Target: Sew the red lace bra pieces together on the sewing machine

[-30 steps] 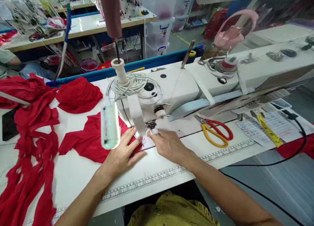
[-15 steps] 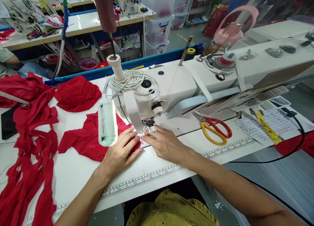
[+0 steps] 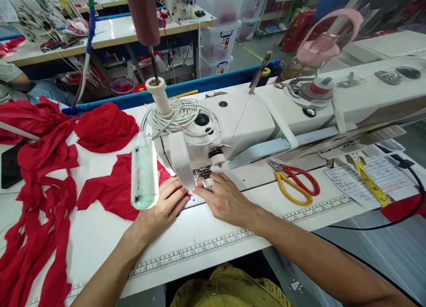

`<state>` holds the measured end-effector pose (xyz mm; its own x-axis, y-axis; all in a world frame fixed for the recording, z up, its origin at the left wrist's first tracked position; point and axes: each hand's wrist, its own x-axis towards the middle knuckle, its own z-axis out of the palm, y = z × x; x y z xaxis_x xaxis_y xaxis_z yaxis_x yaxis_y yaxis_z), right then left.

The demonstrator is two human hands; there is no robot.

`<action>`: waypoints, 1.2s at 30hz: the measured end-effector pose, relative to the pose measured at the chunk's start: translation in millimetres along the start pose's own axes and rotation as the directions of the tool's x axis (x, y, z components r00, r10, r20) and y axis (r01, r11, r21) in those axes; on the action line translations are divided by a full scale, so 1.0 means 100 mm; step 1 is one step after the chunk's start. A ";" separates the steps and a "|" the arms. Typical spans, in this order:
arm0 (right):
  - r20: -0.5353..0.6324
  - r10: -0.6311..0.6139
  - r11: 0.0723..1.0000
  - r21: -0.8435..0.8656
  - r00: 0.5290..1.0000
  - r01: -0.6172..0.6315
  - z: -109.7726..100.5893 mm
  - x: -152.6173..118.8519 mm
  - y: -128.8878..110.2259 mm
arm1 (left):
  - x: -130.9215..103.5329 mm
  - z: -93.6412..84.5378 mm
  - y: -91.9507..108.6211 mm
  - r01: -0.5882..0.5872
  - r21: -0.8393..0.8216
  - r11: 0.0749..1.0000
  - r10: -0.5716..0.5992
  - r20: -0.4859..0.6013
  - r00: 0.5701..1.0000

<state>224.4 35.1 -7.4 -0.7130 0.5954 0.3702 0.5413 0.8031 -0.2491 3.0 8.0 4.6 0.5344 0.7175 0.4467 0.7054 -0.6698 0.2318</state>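
Note:
Red fabric [image 3: 123, 187] lies on the white table, running under the head of a white sewing machine [image 3: 236, 116]. My left hand [image 3: 164, 202] rests on the fabric's right end, left of the needle area, its fingers close together and bent over the cloth. My right hand [image 3: 222, 196] is just right of the presser area, fingers curled with the tips beside the machine's needle parts. What the right fingertips pinch is hidden by the machine head. A lit lamp [image 3: 144, 176] hangs above the fabric, left of the needle.
Scissors [image 3: 296, 183] with red and yellow handles lie to the right, near a paper sheet [image 3: 372, 178] and a yellow tape measure [image 3: 369, 180]. Red strips [image 3: 43, 200] and a red bundle [image 3: 106, 127] are at the left. A printed ruler [image 3: 193, 253] follows the front edge.
My left fingers have drawn closer together and the red cloth beneath them shows less. My right hand stays beside the needle area. The whole view has shifted slightly.

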 end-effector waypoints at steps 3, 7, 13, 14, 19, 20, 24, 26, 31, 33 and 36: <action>-0.004 -0.001 1.000 0.006 1.000 0.001 0.00 0.00 0.00 | 0.02 -0.02 -0.02 -0.008 -0.004 1.000 0.008 0.014 1.000; -0.044 0.019 1.000 0.009 0.999 -0.019 0.03 0.01 0.01 | 0.05 -0.02 -0.07 -0.004 0.026 1.000 0.003 0.051 0.999; -0.042 0.017 1.000 0.002 0.999 -0.016 0.03 0.01 0.02 | -0.01 -0.02 -0.01 -0.038 0.180 0.983 0.024 0.077 0.997; -0.030 0.013 1.000 -0.004 0.999 -0.013 0.02 0.01 0.01 | -0.03 -0.01 0.02 -0.038 0.204 0.978 0.024 0.072 0.997; -0.011 0.025 1.000 -0.017 1.000 -0.025 0.01 -0.01 0.01 | -0.10 0.00 0.09 0.024 0.185 0.982 -0.031 0.035 0.999; -0.017 0.036 0.999 -0.019 0.999 -0.036 0.02 -0.01 0.01 | -0.10 0.00 0.08 0.031 0.172 0.985 -0.038 0.039 0.999; -0.029 0.071 0.997 -0.028 0.997 -0.072 0.05 0.00 0.03 | -0.07 0.01 -0.02 0.033 0.149 0.988 -0.040 0.046 0.998; -0.028 0.075 0.997 -0.034 0.997 -0.076 0.07 0.00 0.03 | -0.06 0.01 -0.05 0.019 0.146 0.989 -0.025 0.041 0.999; -0.029 0.073 0.996 -0.054 0.997 -0.075 0.07 0.00 0.03 | -0.05 0.01 -0.08 -0.003 0.143 0.990 -0.002 0.038 0.999; -0.003 0.081 0.995 -0.055 0.997 -0.081 0.06 -0.01 0.04 | -0.06 0.01 -0.08 -0.009 0.145 0.989 0.003 0.040 0.999; 0.043 0.098 0.994 -0.047 0.994 -0.096 0.06 -0.01 0.05 | -0.05 0.02 -0.10 -0.003 0.149 0.989 -0.004 0.043 0.999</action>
<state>225.0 38.5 -13.8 -0.6750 0.6715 0.3055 0.6275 0.7404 -0.2409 -5.9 11.4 -1.7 0.5514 0.7274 0.4085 0.7654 -0.6358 0.0991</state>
